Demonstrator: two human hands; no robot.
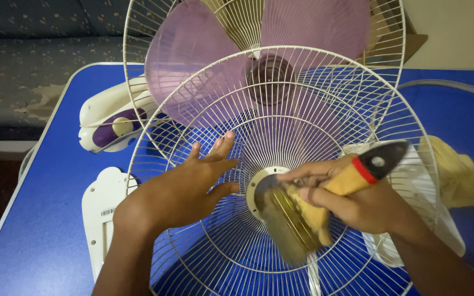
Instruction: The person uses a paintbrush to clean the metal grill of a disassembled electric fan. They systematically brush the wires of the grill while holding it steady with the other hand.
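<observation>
Wooden-handled paintbrush (325,192) with black-and-red handle end, gripped in right hand (363,205); long axis runs lower left to upper right, blurred bristles on round hub of white wire fan guard (193,109). Left hand (185,189) spread flat on guard wires. Behind: purple translucent fan blades (187,60). White fan base (99,211) on blue worktop (45,219) carries small barcode label. Yellow cloth (459,172) at right.

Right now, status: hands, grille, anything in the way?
Left hand flat on white wire fan grille. Right hand holds wooden-handled paintbrush at hub. Purple fan blades behind.
</observation>
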